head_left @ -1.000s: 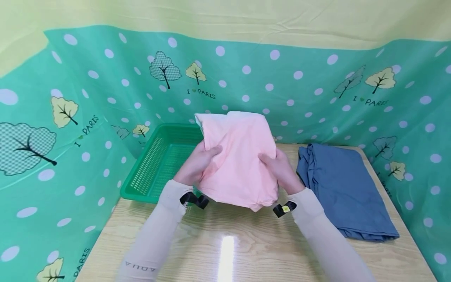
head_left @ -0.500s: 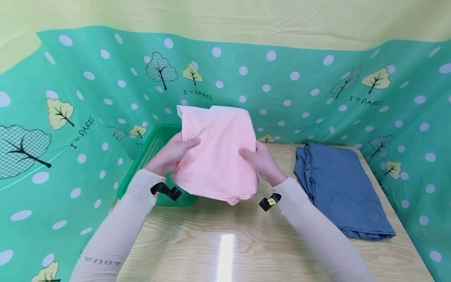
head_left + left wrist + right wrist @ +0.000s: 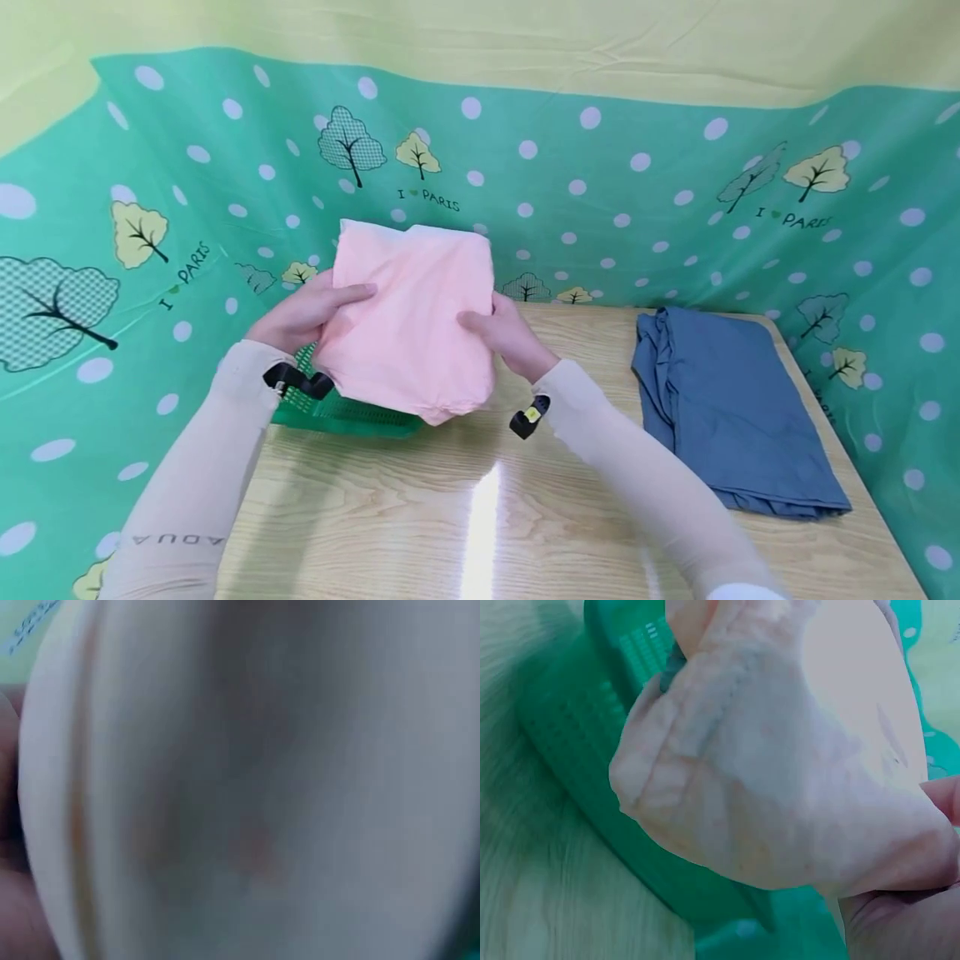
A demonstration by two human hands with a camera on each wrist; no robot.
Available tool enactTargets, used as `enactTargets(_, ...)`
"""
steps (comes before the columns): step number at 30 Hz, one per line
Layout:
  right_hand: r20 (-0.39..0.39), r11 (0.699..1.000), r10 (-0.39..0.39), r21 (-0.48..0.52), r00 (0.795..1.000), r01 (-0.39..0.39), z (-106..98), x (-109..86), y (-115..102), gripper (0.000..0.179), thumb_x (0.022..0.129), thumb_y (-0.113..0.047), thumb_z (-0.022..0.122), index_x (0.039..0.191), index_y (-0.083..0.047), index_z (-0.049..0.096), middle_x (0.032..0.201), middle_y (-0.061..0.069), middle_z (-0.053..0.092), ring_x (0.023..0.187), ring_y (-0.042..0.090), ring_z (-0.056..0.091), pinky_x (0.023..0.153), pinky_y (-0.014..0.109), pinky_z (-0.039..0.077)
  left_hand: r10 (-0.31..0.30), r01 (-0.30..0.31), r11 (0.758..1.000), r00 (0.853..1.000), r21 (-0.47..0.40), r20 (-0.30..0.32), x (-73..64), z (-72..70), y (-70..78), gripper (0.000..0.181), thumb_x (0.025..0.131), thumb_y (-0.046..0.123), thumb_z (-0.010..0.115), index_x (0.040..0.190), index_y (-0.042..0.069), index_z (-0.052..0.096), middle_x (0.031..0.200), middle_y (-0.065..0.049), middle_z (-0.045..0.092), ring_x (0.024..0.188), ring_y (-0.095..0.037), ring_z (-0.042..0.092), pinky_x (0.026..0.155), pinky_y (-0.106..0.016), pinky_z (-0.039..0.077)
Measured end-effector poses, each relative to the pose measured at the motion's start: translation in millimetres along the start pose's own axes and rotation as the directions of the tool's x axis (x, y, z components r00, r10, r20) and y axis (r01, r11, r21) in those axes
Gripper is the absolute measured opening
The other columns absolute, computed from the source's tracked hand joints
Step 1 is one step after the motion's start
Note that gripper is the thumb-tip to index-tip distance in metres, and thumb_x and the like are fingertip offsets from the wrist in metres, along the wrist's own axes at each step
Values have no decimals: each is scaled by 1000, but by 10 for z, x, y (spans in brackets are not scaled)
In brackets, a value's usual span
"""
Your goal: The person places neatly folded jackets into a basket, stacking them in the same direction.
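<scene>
The left hand and right hand grip opposite sides of the folded pink cloth, thumbs on top, holding it above the green basket on the desk.

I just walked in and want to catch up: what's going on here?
A person's left hand and right hand grip a pink cloth by opposite sides, holding it up off the wooden table. In the head view it hides most of a green basket. A folded blue cloth lies on the table to the right, untouched.
</scene>
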State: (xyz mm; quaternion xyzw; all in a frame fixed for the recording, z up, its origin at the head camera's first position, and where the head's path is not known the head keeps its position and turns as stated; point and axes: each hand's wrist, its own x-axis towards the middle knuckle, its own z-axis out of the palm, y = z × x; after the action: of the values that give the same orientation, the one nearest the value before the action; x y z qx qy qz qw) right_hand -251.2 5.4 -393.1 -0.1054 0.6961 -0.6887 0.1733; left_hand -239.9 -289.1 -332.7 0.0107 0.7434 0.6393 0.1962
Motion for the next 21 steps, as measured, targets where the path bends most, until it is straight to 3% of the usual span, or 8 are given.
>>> enactTargets(8,125,997,38,61,991,-46,323,177,10,43,100,-13,61,140,-4,48,129,15,64,109,23,69,92,36,60,60,-60,998,998,11,-31,-59,-409,-168,35,102,18,64,133,15,49,116,4,63,98,-12,67,84,-30,59)
enactTargets(15,179,989,60,119,982,-83,511,298,44,39,100,-14,62,137,-8,49,118,10,67,88,16,70,72,28,59,43,-45,998,997,-38,-57,-105,-636,-278,35,100,11,64,130,15,47,116,5,60,99,-10,65,83,-26,58)
enactTargets(21,190,972,109,187,976,-145,617,376,78,38,99,-12,64,134,-10,51,120,9,67,97,18,71,86,33,61,4,-10,998,996,-69,-90,-95,-729,-276,30,100,10,64,125,15,49,107,5,66,89,-12,71,75,-29,62)
